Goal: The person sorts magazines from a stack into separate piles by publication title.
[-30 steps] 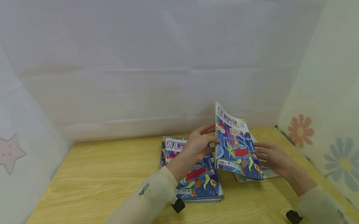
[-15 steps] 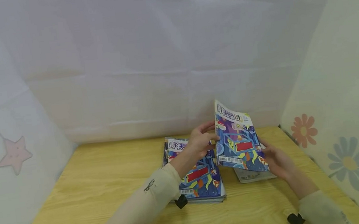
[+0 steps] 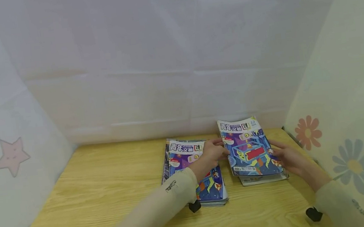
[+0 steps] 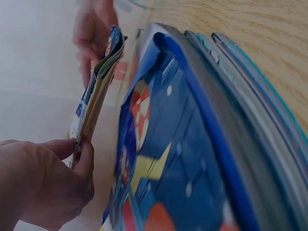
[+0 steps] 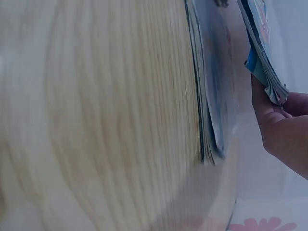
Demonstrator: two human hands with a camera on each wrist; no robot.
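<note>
Magazine in the hands: the 青年文摘 magazine (image 3: 248, 156) is above the right part of the table (image 3: 87, 199), its cover facing up, over a paler magazine (image 3: 265, 180) whose near edge comes out below it.
What changes: compared with one second ago, the magazine is lower and flatter, and slightly more to the right; its far edge no longer stands high.
What this means: I judge that it is being lowered, and that the work of laying it down is not complete.
Left hand: the left hand (image 3: 211, 153) pinches the left edge of this magazine between thumb and fingers.
Right hand: the right hand (image 3: 291, 158) pinches the opposite edge, thumb and fingers closed on the pages.
Left stack: the left stack of magazines (image 3: 179, 164) lies beside, on the left, with the same cover on top, partly hidden by the left arm.
Only from the right wrist: a gap is visible between the raised magazine and the one lying under it; from the head they almost look touching.
Only from the left wrist: the layered edges of the left stack show clearly, but I cannot count them.
</note>
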